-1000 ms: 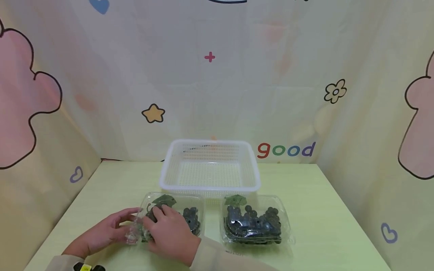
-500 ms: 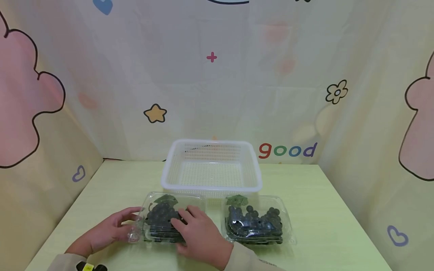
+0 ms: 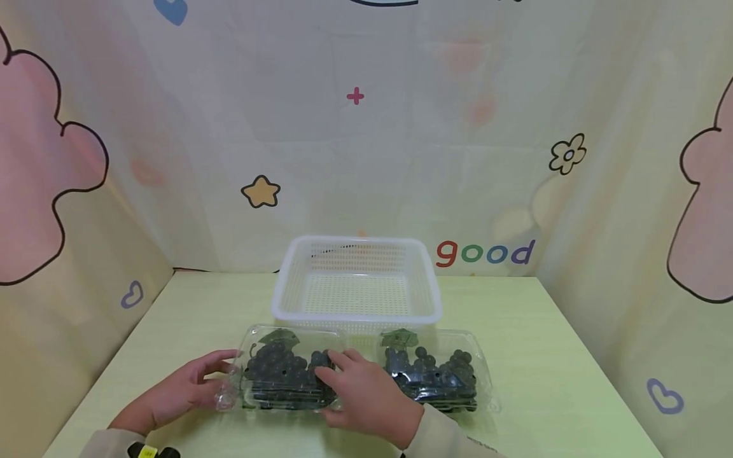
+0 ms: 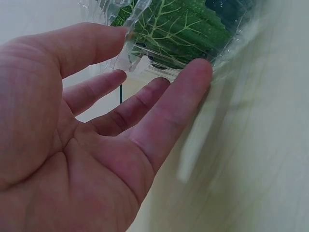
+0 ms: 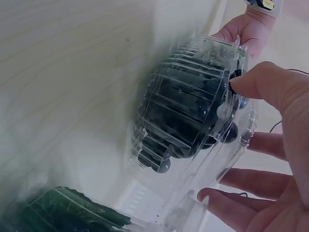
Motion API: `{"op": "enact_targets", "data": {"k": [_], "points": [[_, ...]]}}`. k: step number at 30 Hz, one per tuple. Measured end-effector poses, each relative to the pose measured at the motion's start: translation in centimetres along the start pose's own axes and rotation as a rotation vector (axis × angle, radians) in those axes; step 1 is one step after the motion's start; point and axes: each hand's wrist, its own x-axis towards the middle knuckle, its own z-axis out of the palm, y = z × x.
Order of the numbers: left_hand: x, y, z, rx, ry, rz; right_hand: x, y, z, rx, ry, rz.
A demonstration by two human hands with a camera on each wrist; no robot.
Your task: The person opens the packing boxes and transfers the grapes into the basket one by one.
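A clear plastic clamshell box (image 3: 269, 395) of dark grapes (image 3: 277, 361), with a green leaf inside, rests on the table between both hands. My left hand (image 3: 186, 388) touches its left end, fingers spread; in the left wrist view the thumb tip meets the plastic edge and the fingertips lie close to the leaf end. Over the box's right end, my right hand (image 3: 372, 395) has its thumb against the front rim and its other fingers spread along the lid side, as the right wrist view shows. The right hand hides part of that end in the head view.
A second clear box (image 3: 435, 388) of dark grapes with a leaf stands just to the right, partly behind my right hand and sleeve. Behind both boxes sits a white perforated basket (image 3: 356, 316) on the pale table (image 3: 544, 381). A printed curtain (image 3: 366, 159) encloses the back and sides.
My right hand has slid rightward along the box from its left part to its right end, uncovering the grapes and leaf. My left hand stays at the left end.
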Motion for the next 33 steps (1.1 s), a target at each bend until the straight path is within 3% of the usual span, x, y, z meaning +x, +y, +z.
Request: {"op": "enact_targets", "data": {"k": [8, 15, 18, 25, 33], "points": [[0.1, -0.2, -0.1, -0.024, -0.017, 0.017, 0.2, -0.4, 0.3, -0.035, -0.019, -0.039], [0.0, -0.1, 0.0, -0.008, -0.012, -0.002, 0.9, -2.1, -0.5, -0.071, -0.165, 0.02], [0.0, -0.1, -0.1, -0.003, -0.015, -0.005, 1.4, -2.9, -0.7, -0.101, -0.192, 0.044], [0.0, -0.2, -0.2, -0.017, -0.033, 0.009, 2.2, -3.5, -0.6, -0.273, -0.112, -0.039], [0.0, -0.4, -0.2, -0.014, -0.05, 0.035, 2.7, -3.4, -0.6, -0.343, -0.049, -0.081]]}}
